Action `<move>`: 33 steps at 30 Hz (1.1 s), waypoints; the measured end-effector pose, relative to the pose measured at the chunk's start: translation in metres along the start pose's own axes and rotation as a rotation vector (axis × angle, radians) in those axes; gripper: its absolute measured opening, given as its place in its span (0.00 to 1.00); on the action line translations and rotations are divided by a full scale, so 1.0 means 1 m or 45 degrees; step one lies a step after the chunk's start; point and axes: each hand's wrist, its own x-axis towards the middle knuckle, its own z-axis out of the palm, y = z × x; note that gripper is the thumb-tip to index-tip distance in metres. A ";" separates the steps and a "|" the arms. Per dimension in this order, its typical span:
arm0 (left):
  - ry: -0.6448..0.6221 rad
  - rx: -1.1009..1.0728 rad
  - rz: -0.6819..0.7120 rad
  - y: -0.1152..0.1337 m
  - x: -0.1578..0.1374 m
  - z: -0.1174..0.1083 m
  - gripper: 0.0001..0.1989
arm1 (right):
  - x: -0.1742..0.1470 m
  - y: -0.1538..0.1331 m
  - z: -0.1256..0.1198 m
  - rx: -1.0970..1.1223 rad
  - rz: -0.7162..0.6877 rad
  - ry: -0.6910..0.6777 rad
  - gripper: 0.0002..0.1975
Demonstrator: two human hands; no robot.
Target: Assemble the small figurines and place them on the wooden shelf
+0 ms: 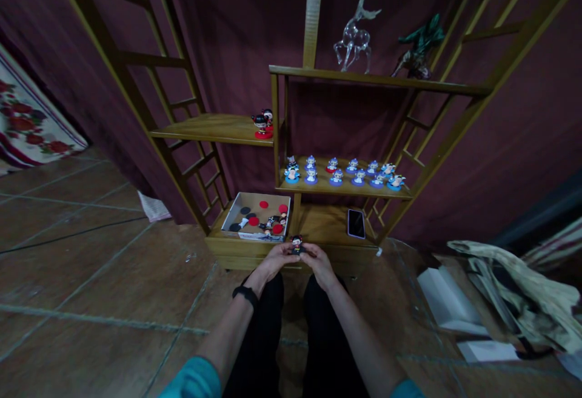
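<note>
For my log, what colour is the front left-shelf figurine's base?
The base is red; it shows in the head view.

With the 2 forearms [230, 329] reaching forward and slanting inward, the left hand [276, 259] and right hand [320, 264] come near each other just beyond the knees [271, 295], mirrored, backs largely upward, fingers curled inward in 2 facing pinches.

A small cartoon girl figurine [296, 242], black-haired with two red-tied side buns and a pale face, stands upright, face toward the viewer. Its lower part is dark, detail too small to make out. It sits between the fingertips of the left hand [278, 258] and right hand [319, 261].
</note>
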 end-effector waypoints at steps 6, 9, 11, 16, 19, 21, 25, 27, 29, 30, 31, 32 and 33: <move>0.140 0.011 0.011 -0.006 0.004 -0.003 0.22 | -0.002 0.001 0.004 0.157 0.060 -0.044 0.21; 0.206 0.016 0.024 -0.008 0.005 -0.004 0.21 | -0.002 0.002 0.007 0.218 0.077 -0.062 0.21; 0.225 0.016 0.027 -0.009 0.006 -0.005 0.21 | -0.002 0.003 0.008 0.237 0.087 -0.080 0.21; 0.188 0.015 0.047 -0.012 0.005 -0.006 0.21 | 0.000 0.007 0.008 0.261 0.152 -0.069 0.22; 0.178 0.043 0.074 -0.014 0.004 -0.008 0.21 | 0.001 0.008 0.007 0.266 0.156 -0.100 0.22; 0.186 0.055 0.085 -0.015 0.005 -0.008 0.22 | 0.001 0.007 0.006 0.269 0.156 -0.124 0.22; 0.196 0.047 0.082 -0.015 0.006 -0.007 0.23 | -0.001 0.003 0.007 0.267 0.174 -0.111 0.24; 0.207 0.047 0.082 -0.015 0.006 -0.007 0.23 | -0.002 0.001 0.009 0.256 0.171 -0.111 0.24; 0.223 0.052 0.083 -0.017 0.006 -0.006 0.23 | -0.003 -0.001 0.010 0.244 0.163 -0.122 0.23; 0.230 0.055 0.086 -0.017 0.006 -0.006 0.22 | -0.003 -0.001 0.010 0.241 0.161 -0.130 0.23; 0.236 0.058 0.091 -0.018 0.006 -0.006 0.22 | -0.003 -0.001 0.010 0.241 0.161 -0.138 0.23; 0.242 0.059 0.098 -0.019 0.006 -0.006 0.22 | -0.002 -0.001 0.010 0.244 0.160 -0.143 0.23; 0.248 0.062 0.106 -0.020 0.006 -0.006 0.22 | -0.002 0.000 0.011 0.248 0.158 -0.143 0.22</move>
